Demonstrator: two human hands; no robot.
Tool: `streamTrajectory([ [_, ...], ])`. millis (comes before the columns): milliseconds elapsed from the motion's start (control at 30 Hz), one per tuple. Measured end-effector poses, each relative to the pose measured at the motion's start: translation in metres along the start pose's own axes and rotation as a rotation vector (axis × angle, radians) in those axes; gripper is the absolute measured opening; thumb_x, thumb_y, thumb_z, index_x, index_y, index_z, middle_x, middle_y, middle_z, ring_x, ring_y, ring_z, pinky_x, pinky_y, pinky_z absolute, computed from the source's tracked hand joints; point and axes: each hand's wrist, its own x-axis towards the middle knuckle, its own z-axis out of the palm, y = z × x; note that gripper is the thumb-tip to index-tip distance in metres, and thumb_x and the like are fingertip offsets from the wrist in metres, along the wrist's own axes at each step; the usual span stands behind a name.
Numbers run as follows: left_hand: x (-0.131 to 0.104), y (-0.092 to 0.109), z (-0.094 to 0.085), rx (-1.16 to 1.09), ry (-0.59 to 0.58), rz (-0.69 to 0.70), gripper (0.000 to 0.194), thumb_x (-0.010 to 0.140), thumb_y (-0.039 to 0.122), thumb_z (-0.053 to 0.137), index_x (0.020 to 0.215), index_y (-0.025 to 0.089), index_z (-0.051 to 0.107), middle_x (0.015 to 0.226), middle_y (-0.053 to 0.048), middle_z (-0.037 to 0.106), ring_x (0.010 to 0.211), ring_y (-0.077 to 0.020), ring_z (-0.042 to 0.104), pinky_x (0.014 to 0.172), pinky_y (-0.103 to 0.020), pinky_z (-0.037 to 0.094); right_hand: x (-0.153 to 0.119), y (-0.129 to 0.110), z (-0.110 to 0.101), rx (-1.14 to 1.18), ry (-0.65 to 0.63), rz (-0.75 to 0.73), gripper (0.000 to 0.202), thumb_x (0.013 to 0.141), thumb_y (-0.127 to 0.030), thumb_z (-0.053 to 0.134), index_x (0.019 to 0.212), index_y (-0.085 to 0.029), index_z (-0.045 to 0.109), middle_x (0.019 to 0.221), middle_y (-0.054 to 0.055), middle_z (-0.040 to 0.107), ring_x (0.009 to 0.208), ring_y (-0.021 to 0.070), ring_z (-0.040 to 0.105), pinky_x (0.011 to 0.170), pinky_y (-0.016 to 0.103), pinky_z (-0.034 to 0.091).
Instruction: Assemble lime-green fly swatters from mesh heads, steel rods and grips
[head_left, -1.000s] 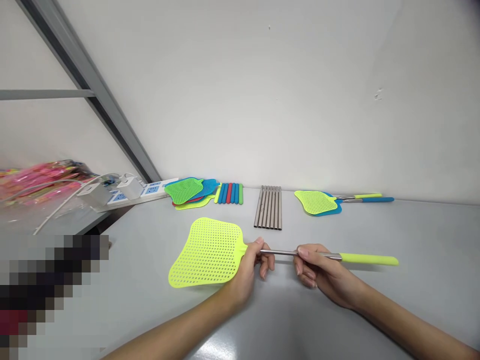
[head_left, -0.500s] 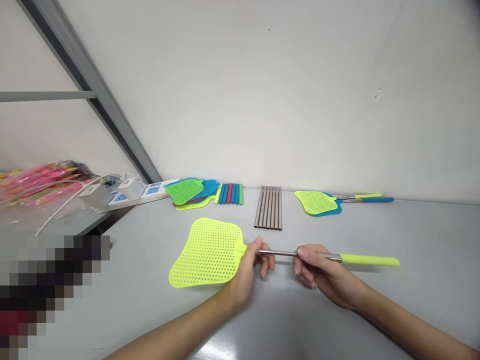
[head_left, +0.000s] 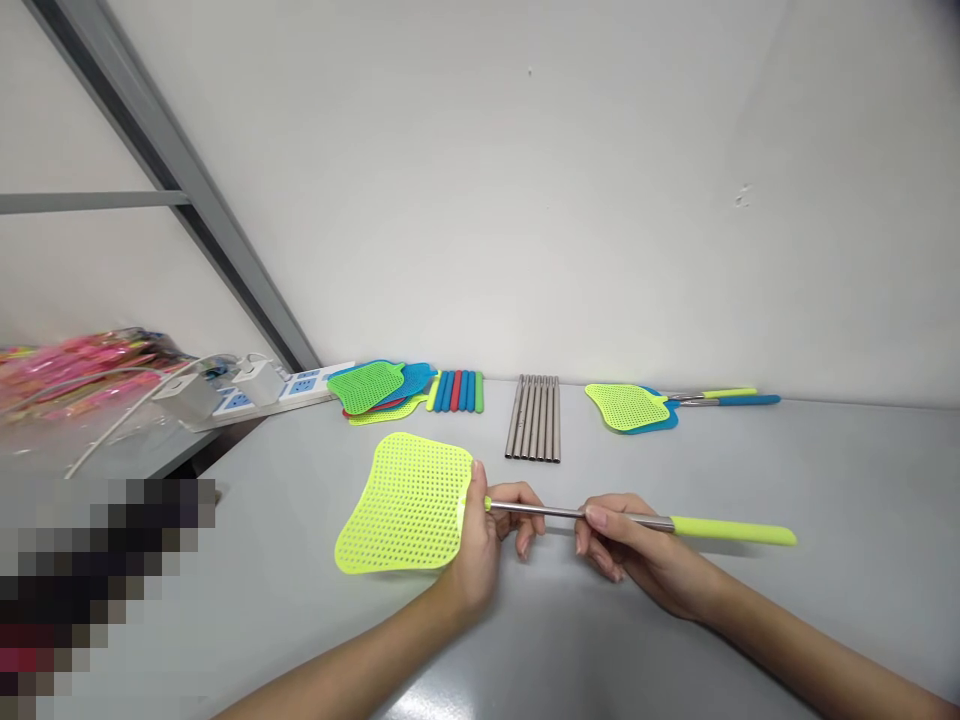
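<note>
A yellow fly swatter (head_left: 409, 505) with a perforated head, a thin metal shaft and a yellow grip lies level across both hands, above the table. My left hand (head_left: 484, 540) is closed on it where the head meets the shaft, thumb up against the head's edge. Around the metal shaft near the grip, my right hand (head_left: 634, 545) pinches with thumb and fingers. Beyond the hands, several metal tubes (head_left: 534, 420) lie side by side. To their left rest several coloured grips (head_left: 456, 391) in a row and a pile of swatter heads (head_left: 367, 388).
Two swatters (head_left: 630, 408), one yellow and one blue, lie stacked at the back right by the wall. On the left are a power strip (head_left: 304, 387) with white chargers and a cable (head_left: 112, 430), and plastic-bagged pink items (head_left: 82, 375). A grey metal frame (head_left: 202, 220) rises behind.
My left thumb has moved left off the shaft onto the edge of the swatter head, and more of the shaft shows. My right hand keeps its pinch, shifting slightly with the view.
</note>
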Motion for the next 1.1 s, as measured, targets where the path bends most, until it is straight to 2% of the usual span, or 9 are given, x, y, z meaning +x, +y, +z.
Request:
streamTrajectory([
  [133, -0.0005, 0.0009, 0.002, -0.103, 0.036, -0.009, 0.067, 0.078, 0.06, 0.012, 0.056, 0.015, 0.056, 0.044, -0.001, 0.044, 0.043, -0.0114, 0.035, 0.047, -0.025, 0.028, 0.0012, 0.001, 0.0017, -0.05, -0.005, 0.002, 0.032, 0.082, -0.035, 0.047, 0.065, -0.011, 0.06, 0.044, -0.003, 0.042, 0.042, 0.0069, 0.036, 0.042, 0.021, 0.023],
  [300, -0.0024, 0.0023, 0.004, -0.203, 0.058, 0.003, 0.061, 0.08, 0.05, 0.011, 0.054, 0.015, 0.054, 0.041, -0.001, 0.04, 0.044, -0.0124, 0.037, 0.047, -0.025, 0.027, 0.0018, 0.0016, 0.0032, -0.131, -0.018, 0.006, 0.034, 0.082, -0.038, 0.045, 0.067, -0.011, 0.06, 0.046, -0.003, 0.044, 0.042, 0.0068, 0.036, 0.042, 0.021, 0.024],
  [600, -0.0001, -0.0002, 0.0013, -0.254, 0.063, -0.014, 0.05, 0.08, 0.037, 0.017, 0.054, 0.014, 0.054, 0.04, 0.0, 0.04, 0.043, -0.0117, 0.037, 0.048, -0.024, 0.027, 0.0013, 0.0028, 0.0034, -0.187, -0.007, 0.004, 0.034, 0.083, -0.038, 0.045, 0.066, -0.012, 0.059, 0.047, -0.003, 0.043, 0.043, 0.007, 0.037, 0.042, 0.02, 0.026],
  [1100, -0.0012, 0.0019, 0.0025, -0.267, 0.055, -0.018, 0.05, 0.079, 0.039, 0.019, 0.055, 0.013, 0.054, 0.04, 0.0, 0.04, 0.043, -0.0111, 0.037, 0.048, -0.023, 0.028, 0.0002, 0.0012, 0.0047, -0.21, 0.001, 0.006, 0.034, 0.083, -0.039, 0.044, 0.069, -0.012, 0.059, 0.048, -0.003, 0.043, 0.043, 0.0069, 0.038, 0.042, 0.02, 0.027],
])
